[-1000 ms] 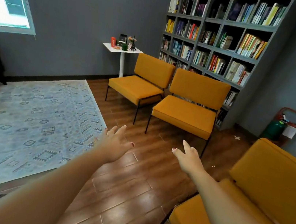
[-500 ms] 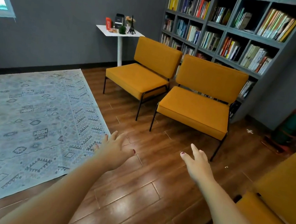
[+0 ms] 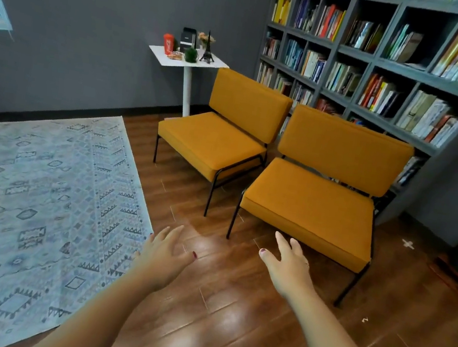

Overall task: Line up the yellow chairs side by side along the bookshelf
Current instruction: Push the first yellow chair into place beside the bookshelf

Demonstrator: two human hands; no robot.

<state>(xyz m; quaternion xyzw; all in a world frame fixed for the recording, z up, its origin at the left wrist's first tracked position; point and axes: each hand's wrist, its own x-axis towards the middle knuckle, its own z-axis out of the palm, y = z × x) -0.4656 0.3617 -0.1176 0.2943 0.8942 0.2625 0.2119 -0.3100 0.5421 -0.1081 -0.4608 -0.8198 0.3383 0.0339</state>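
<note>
Head view: both arms reach forward over the floor (image 3: 218,314), and neither hand holds anything. The left hand (image 3: 163,255) is spread with relaxed fingers, above the boards just beside the edge of the rug (image 3: 35,189). The right hand (image 3: 289,268) is spread too, fingers straight, its tips near the front edge of the near chair (image 3: 312,203) (whether they touch the seat, I cannot tell). That chair stands with its back to the bookshelf (image 3: 386,69). The far chair (image 3: 214,144) sits just beside it toward the room's corner, also backed against the shelves, the two seats close but apart. Beyond the far chair a white table (image 3: 185,61) carries small ornaments.
</note>
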